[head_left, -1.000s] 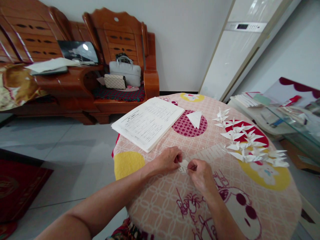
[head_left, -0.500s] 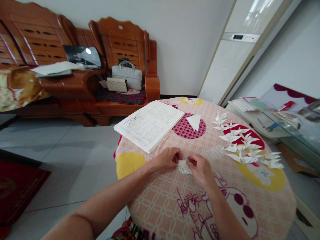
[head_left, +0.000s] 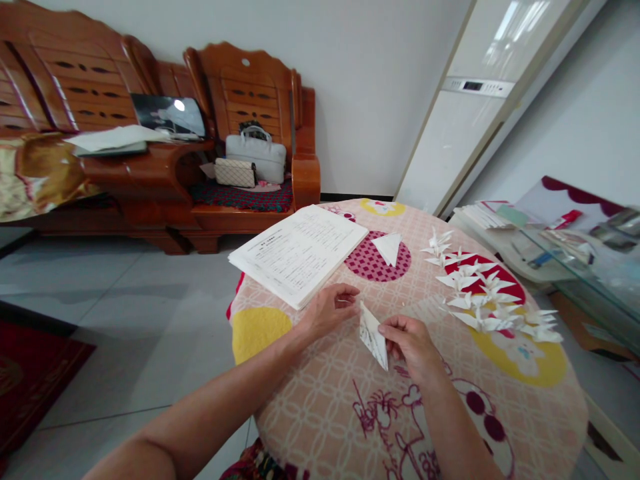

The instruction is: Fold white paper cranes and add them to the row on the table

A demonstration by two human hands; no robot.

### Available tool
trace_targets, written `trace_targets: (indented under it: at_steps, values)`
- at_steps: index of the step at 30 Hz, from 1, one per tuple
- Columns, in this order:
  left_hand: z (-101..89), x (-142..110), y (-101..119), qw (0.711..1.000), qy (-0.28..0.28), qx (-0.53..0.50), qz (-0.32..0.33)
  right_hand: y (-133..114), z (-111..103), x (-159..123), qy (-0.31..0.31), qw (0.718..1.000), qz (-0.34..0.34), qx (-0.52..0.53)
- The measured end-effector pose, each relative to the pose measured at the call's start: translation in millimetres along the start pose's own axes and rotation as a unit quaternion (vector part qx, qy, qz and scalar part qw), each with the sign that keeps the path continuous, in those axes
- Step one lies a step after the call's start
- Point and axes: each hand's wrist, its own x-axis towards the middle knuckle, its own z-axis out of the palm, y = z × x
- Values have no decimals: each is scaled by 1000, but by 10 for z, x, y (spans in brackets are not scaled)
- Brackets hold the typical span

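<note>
Pinching the folded paper point(head_left: 373, 339), the right hand point(head_left: 411, 340) has its fingers clamped on the right edge, and the piece stands tilted, its pointed top up and another point down toward the wearer. Whether that lower point touches the cloth, I can't tell. Over to the left hand point(head_left: 326, 312): fingers curved and apart from the thumb, just beside the paper's top, holding nothing! All this is happening on the near side of the stack of printed sheets point(head_left: 305, 250), a little to its right, over the round, cloth-covered tabletop point(head_left: 320, 413).

Right of that stack and nearer the wearer lies a pale strip point(head_left: 425, 309), too faint to name. Up close to the stack's right edge, white folded triangles point(head_left: 389, 248) lie over a purple patterned circle. Well off to the stack's right, what a flock: white paper cranes point(head_left: 465, 280), crowded together!

Farther right, past the cranes, there's a cluttered glass shelf point(head_left: 580, 273). And beyond the stack, back and to the left, a wooden chair point(head_left: 253, 93) carries a grey handbag point(head_left: 265, 159) with a quilted purse point(head_left: 233, 173) before it.
</note>
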Motion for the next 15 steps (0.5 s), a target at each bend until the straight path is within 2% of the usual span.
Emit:
trace_targets:
  at_steps: [1,3,4,6,10,15]
  values:
    - [14,3,4,999,-18,-29,-42,25,-3,-15,12,999,-6,47]
    - [68,-5,27,985,-96,-92,-113,75,2,-36,28,993,-18,116]
    - [105,-14,44,974,-135,-120,-140,99,10,-42,36,990,-25,136]
    - [184,-29,76,961,-165,-147,-168,135,30,-51,49,986,-36,154]
    - [286,-8,73,973,-120,-106,-165,161,62,-75,43,988,-37,147]
    - [283,53,5,989,-91,45,-112,152,98,-117,31,995,-13,97]
